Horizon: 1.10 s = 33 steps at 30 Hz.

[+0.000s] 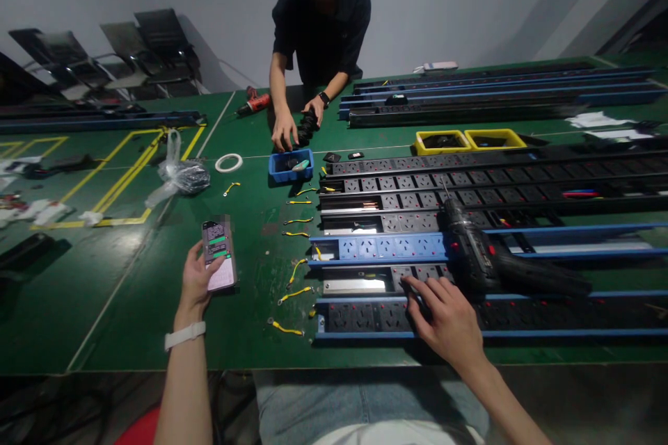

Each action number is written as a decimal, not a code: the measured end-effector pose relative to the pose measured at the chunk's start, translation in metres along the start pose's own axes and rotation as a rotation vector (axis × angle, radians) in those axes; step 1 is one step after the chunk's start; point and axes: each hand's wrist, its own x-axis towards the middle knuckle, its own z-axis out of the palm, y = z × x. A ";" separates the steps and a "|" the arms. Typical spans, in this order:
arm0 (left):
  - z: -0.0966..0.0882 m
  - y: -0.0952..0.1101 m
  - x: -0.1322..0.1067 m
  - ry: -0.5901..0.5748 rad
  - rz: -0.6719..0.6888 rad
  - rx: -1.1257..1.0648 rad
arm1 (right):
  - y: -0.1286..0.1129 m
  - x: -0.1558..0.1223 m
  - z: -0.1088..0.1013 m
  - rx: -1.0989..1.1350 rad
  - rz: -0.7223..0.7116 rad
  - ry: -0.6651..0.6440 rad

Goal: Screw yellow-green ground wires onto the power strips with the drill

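My left hand [195, 279] is closed around a smartphone [223, 274], thumb over its lit screen, which shows a chat with green bubbles and a keyboard. The wrist wears a white band [185, 336]. My right hand [447, 323] lies with slightly bent, parted fingers on the near socket strips, holding nothing. Under its fingertips is a black strip with a bare metal end [358, 286], and below that a blue-edged strip [360, 317]. A black cordless drill [472, 250] lies across the strips just beyond this hand. Short yellow wires [286, 327] with ring terminals lie by the strip ends.
Across the green table [250, 222], a co-worker [326, 35] handles a black coiled thing [307, 126] beside a blue bin [291, 177]. Nearby are a red drill [255, 103], white tape roll [228, 163], plastic bag [182, 175] and yellow bins [493, 141]. More strips [470, 108] lie behind.
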 end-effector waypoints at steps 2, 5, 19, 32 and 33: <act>0.002 0.001 0.000 0.019 0.005 0.000 | 0.000 0.000 0.000 0.000 0.000 0.002; 0.004 0.004 -0.003 0.034 0.009 0.000 | 0.000 0.001 0.000 -0.001 0.008 -0.001; 0.006 0.034 -0.008 0.004 -0.150 0.103 | 0.002 -0.001 0.001 0.003 0.016 -0.016; 0.013 0.053 0.011 -0.035 -0.272 0.667 | -0.001 -0.006 0.003 0.069 0.102 -0.022; 0.012 0.052 0.014 -0.034 -0.275 0.686 | -0.001 -0.006 0.003 0.075 0.107 -0.021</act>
